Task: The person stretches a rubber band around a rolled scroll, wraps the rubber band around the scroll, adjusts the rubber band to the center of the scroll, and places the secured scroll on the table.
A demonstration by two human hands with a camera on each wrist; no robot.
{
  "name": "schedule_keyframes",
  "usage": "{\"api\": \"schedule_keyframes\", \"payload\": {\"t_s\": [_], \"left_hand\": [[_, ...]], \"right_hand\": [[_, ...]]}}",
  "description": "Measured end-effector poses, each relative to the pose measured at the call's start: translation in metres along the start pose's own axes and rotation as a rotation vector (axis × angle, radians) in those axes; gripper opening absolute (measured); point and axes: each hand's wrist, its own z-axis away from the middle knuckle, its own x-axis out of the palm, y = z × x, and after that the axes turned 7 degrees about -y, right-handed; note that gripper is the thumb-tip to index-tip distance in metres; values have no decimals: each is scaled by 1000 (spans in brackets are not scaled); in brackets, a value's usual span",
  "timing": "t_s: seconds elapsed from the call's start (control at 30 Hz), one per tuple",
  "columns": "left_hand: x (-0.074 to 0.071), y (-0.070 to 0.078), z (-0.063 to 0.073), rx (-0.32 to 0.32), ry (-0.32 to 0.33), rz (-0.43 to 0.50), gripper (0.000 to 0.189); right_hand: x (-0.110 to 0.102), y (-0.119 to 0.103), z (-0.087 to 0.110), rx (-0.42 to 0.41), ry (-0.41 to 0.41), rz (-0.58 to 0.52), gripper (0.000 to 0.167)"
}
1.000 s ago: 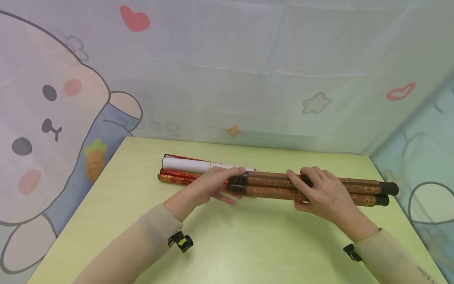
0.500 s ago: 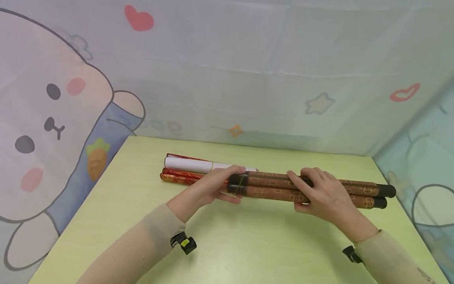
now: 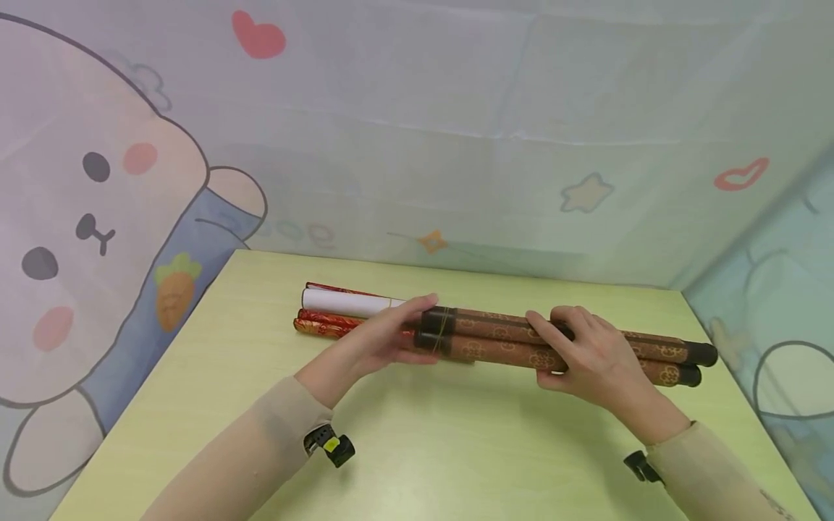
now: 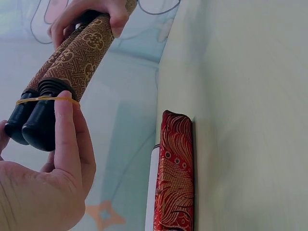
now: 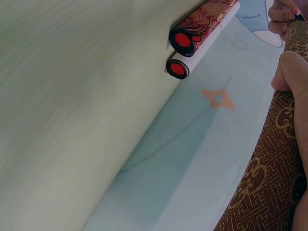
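Note:
Two brown patterned scrolls (image 3: 495, 341) lie side by side above the table, slightly lower toward the right. Their knobs (image 4: 41, 125) are black. Around the left-end knobs runs a thin yellow rubber band (image 4: 41, 98). My left hand (image 3: 381, 336) is at that end, thumb on one side and fingers on the other; in the left wrist view one fingertip covers part of the band. My right hand (image 3: 594, 354) grips both scrolls right of the middle, thumb below and fingers over the top. Its palm side is hidden in the head view.
Behind my left hand, red-and-gold brocade scrolls (image 4: 175, 168) and a white roll (image 3: 345, 300) lie on the pale green table (image 3: 417, 449). A printed cloth (image 3: 417, 130) hangs behind the table, and another side of it rises at the right.
My left thumb has slid back leftward off the band, which shows more fully around the black knobs. The scrolls have shifted slightly left, with my right hand still gripping them.

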Motion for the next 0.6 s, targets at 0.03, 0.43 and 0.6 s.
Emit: {"api": "schedule_keyframes", "payload": {"t_s": [0.03, 0.43, 0.6], "left_hand": [[-1, 0, 1, 5, -1, 9, 67], [-8, 2, 9, 168, 96, -23, 44], [-9, 12, 16, 295, 116, -229, 37]], "right_hand": [[-1, -1, -1, 2, 0, -1, 61], [-6, 4, -8, 86, -2, -63, 63], [-6, 6, -9, 84, -28, -76, 63]]}}
